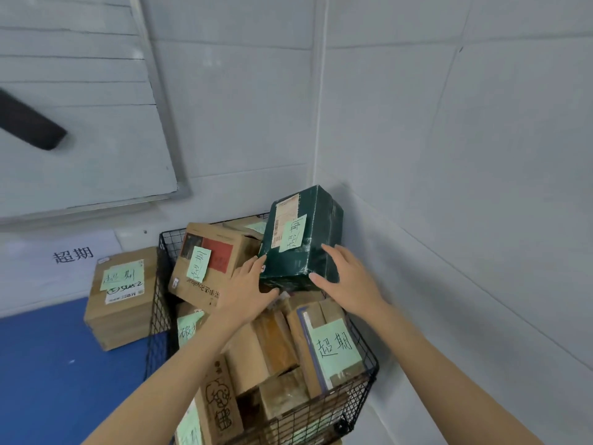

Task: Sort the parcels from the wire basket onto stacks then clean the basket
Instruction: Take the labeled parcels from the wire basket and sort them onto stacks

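A whiteboard (80,130) in a metal frame is mounted on the far tiled wall (244,107). A dark, blurred object (32,125) is seen across its left part. Below, a white sheet (41,268) marked 超期 is fixed. A blue surface (48,380) is spread at near left.

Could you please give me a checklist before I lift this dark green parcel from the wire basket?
1. Grip: left hand and right hand press the dark green parcel from both sides: ok.
2. Its green note matches the 超期 sign: ok.
3. Matching stack sits left of the wire basket: ok.
4. Tilted cardboard box free of the parcel: cannot tell.
5. Parcel's underside unsnagged: cannot tell.
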`<action>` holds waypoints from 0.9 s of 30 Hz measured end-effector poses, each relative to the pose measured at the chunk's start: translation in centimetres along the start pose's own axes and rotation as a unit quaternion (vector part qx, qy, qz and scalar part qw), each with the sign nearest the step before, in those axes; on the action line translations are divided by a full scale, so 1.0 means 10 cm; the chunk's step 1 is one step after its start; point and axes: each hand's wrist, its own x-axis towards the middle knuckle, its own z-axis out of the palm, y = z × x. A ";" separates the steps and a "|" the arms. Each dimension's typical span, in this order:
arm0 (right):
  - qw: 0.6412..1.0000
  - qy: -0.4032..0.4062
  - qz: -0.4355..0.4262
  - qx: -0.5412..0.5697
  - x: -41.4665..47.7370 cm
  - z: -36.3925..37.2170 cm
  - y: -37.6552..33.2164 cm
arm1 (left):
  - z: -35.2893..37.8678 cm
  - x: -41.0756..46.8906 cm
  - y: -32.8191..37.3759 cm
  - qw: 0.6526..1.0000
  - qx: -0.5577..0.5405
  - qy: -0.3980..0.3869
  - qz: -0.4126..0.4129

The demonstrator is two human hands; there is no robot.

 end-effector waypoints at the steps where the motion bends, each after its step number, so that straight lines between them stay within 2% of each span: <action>1: 1.000 0.001 -0.006 0.012 0.05 0.01 0.00 | 0.02 0.02 0.00 1.000 -0.002 0.005 -0.006; 11: 0.992 0.002 -0.008 0.129 0.28 0.15 0.06 | 0.15 0.10 0.00 0.996 -0.064 0.018 -0.064; 17: 0.990 -0.001 -0.011 0.144 0.33 0.13 0.12 | 0.16 0.17 0.00 0.992 -0.105 0.012 -0.068; 22: 0.987 -0.009 0.001 0.162 0.39 0.16 0.14 | 0.15 0.24 0.03 0.980 -0.185 0.023 -0.068; 27: 0.965 -0.006 0.027 0.261 0.41 0.17 0.16 | 0.13 0.28 0.04 0.979 -0.188 0.055 -0.059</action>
